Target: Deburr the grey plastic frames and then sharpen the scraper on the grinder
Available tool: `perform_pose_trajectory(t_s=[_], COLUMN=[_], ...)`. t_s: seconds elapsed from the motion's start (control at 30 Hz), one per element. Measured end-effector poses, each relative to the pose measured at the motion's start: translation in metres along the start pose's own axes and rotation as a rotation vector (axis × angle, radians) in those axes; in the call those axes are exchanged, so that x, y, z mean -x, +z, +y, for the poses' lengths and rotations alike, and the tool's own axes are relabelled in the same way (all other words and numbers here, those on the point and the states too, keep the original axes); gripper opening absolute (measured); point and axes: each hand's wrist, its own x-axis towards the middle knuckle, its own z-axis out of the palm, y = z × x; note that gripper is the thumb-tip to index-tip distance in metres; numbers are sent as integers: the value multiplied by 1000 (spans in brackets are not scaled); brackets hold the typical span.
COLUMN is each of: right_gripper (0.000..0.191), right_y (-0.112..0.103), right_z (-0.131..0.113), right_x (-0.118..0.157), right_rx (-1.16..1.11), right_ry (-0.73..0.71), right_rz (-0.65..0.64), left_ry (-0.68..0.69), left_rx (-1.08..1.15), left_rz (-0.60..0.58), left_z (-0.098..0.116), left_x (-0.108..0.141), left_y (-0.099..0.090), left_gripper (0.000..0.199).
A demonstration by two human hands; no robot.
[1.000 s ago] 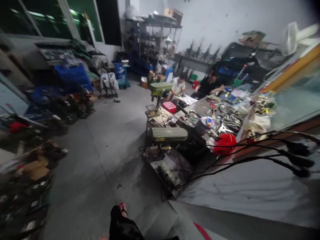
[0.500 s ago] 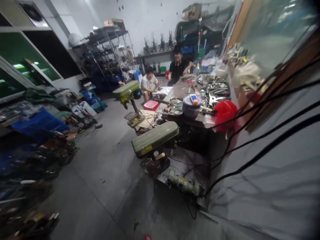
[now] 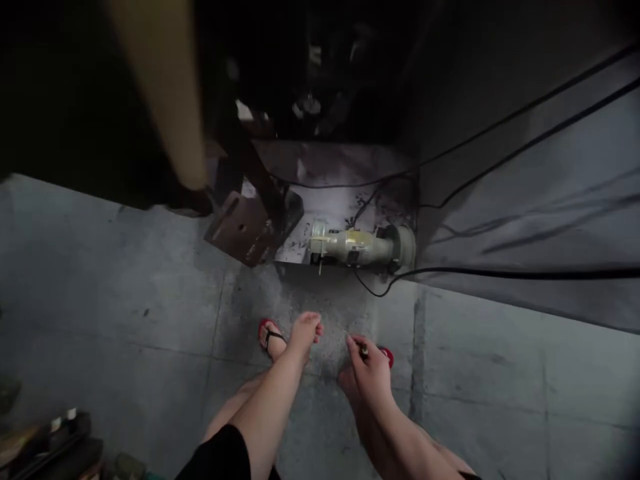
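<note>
Low in the view, my left hand (image 3: 307, 329) is closed, its fingers curled in; anything inside it is too small to make out. To its right, my right hand (image 3: 371, 365) is closed around a small dark object with a thin tip that points up and left. The two hands are apart, above the floor between my feet. Beyond them a pale green bench grinder (image 3: 355, 247) lies across the edge of a low stained platform (image 3: 340, 163). Neither hand touches it.
A brown metal drill base (image 3: 241, 229) stands left of the grinder, with a blurred pale handle (image 3: 175, 100) above it. Black cables (image 3: 500, 272) run along the right wall. Dark items (image 3: 55, 447) lie at the lower left.
The view has turned down and come closer to the grinder. Both my hands have come into view; the workbench, shelves and two people have left it.
</note>
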Motion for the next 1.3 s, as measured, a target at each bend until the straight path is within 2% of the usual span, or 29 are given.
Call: perform_pose_trajectory(t_s=[0.07,0.17,0.27,0.37,0.43,0.53,0.63,0.8,1.07,1.3], right_gripper=[33,35,34,33,31,24,20,28,31,21], right_y=[4,-5,-30,-54,-59,-50,-36,-22,-10,-15], right_z=[0,-17,-41,-61,-69,-77,-83,-92,-87,-87], right_x=[-17,-48,-75,-91,-95,-96,-96,-95,-90,-89], right_rx=[-29,-105,-166,-210,-244,-313,-396,-528,-578,-520], right_ry=[-11,-140,-250,-319,-370,-428,-389,-186,-37,-66], right_rz=[59,64,115,181,173,64,-69,-166,-327,-313], left_ry=[4,78,202,338,417,492,518,508,598,599], left_rx=[-119,-304,-412,-424,-409,-408,-417,-377,-377,-395], left_rz=[-18,-91,-156,-167,-155,-104,-45,8,91,122], left_z=[-7,1,23,44,53,58,56,59,62,48], left_x=[-38,-75,-96,-117,-132,-149,-154,-145,-138,-146], left_y=[6,10,19,37,50,63,68,80,88,92], left_gripper=[41,29,23,28,33,31,35,61,45,48])
